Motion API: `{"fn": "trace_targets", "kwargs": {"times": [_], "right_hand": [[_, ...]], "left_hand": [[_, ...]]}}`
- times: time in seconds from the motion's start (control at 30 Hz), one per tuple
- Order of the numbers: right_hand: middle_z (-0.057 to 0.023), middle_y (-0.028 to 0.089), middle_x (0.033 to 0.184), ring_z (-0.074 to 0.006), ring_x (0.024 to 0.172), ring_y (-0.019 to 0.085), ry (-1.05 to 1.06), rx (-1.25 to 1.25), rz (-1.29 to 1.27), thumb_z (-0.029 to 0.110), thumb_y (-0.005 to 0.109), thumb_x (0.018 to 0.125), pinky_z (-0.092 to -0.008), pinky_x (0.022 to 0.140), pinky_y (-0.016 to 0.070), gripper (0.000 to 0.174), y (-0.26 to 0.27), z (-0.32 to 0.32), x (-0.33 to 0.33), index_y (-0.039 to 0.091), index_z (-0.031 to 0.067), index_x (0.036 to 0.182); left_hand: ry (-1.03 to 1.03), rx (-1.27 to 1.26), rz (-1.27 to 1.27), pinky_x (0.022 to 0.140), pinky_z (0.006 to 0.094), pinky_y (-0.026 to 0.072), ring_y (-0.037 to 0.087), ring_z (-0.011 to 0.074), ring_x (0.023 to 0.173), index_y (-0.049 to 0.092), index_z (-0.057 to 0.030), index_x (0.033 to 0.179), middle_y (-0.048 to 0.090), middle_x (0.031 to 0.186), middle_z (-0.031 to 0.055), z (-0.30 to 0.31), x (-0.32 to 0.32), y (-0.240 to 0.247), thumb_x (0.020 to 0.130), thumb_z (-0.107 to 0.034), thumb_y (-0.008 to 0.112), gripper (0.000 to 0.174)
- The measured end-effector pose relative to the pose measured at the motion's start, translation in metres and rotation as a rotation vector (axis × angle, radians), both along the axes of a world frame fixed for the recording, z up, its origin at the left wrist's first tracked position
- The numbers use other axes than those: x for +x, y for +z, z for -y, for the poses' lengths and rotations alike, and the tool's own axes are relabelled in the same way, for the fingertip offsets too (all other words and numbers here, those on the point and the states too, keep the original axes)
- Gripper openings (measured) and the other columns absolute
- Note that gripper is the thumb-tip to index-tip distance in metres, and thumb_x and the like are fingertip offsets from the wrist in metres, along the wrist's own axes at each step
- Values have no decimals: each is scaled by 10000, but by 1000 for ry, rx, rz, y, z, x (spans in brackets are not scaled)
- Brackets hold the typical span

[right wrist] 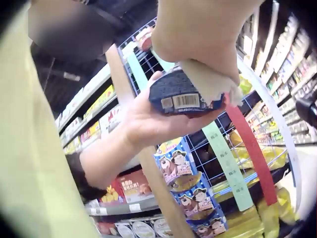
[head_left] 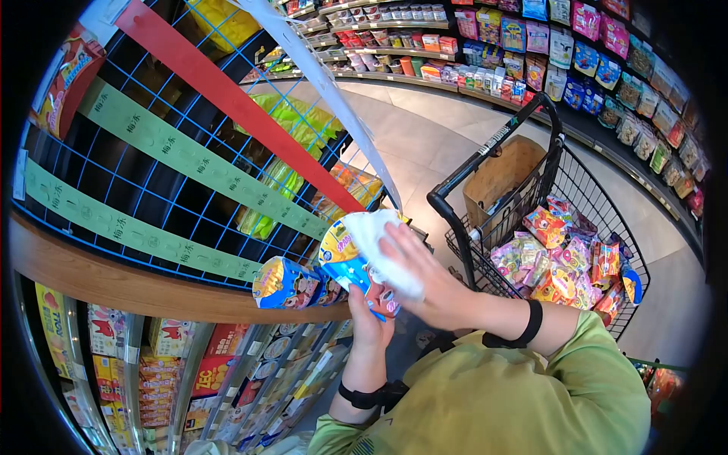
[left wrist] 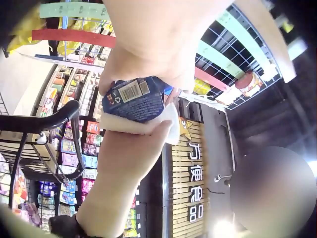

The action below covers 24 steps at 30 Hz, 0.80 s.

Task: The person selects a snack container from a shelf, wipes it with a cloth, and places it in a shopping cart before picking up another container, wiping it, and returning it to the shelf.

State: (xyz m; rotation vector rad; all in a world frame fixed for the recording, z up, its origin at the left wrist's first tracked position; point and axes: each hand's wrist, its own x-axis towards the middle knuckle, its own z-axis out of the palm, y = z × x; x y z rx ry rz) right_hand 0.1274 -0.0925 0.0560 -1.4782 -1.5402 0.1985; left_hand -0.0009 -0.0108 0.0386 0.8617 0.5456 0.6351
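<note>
Cup: a blue printed cup with a barcode on its base is held up in front of the wire rack, just above the wooden ledge.
Handling: the cup is judged light and thin-walled, so it could be dented by a hard squeeze. Its glossy wrap looks slippery.
Where to hold: the side wall near the base is best gripped, thumb opposite fingers. The lid end is better left unpressed.
Left hand: the left hand is closed about halfway. The cup is cradled from below, with fingers and thumb curled round its wall.
Right hand: the right hand is bent over a white cloth, which is gripped and pressed against the top and side of the cup.
Cloth: it is judged soft and limp, and it is folded under the fingers.
Nearby: more cups of the same kind are laid on the ledge just beside the held one.
Cart: a black cart stands to the right, with a brown bag and many bright packets inside.
</note>
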Motion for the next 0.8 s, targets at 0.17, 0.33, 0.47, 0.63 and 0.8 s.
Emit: {"fn": "trace_targets", "kwargs": {"times": [0.17, 0.33, 0.47, 0.63, 0.8], "right_hand": [[-141, 400, 1358, -188, 1237, 384, 310, -216, -897, 404, 407, 971, -348, 1022, 332, 577, -12, 1, 15, 309, 7, 1379], [-97, 494, 1274, -159, 1153, 472, 518, -223, -1230, 376, 610, 880, -319, 974, 396, 669, -21, -3, 19, 323, 22, 1371], [-103, 497, 1281, -173, 1158, 489, 579, -207, -1375, 330, 725, 795, -326, 984, 401, 755, -15, -3, 18, 335, 23, 1363], [-102, 535, 1232, -160, 1104, 527, 218, -149, -1320, 254, 708, 816, -316, 941, 430, 622, -13, -8, 19, 411, -6, 1296], [-131, 535, 1220, -175, 1111, 518, 38, 49, -935, 238, 619, 874, -332, 946, 415, 516, -4, -10, 9, 430, -42, 1264]], "left_hand": [[-14, 82, 49, 1052, 433, 339, 416, 287, 1263, 264, -39, 1397, 391, 1390, 136, -2, -12, -7, 791, -655, 533, 906], [-117, 81, 89, 1038, 447, 359, 431, 299, 1248, 270, -65, 1404, 402, 1387, 124, -12, -26, -14, 728, -690, 572, 969], [-167, 172, 101, 1033, 447, 362, 431, 294, 1248, 268, -90, 1414, 391, 1400, 116, -19, -25, -28, 752, -729, 506, 951], [406, 671, -282, 1034, 350, 300, 355, 244, 1278, 243, -32, 1419, 350, 1389, 121, -28, -10, -21, 876, -331, 594, 712], [51, 907, -162, 1064, 383, 244, 289, 260, 1315, 145, -1, 1443, 282, 1420, 165, -2, 9, 3, 784, -499, 666, 976]]}}
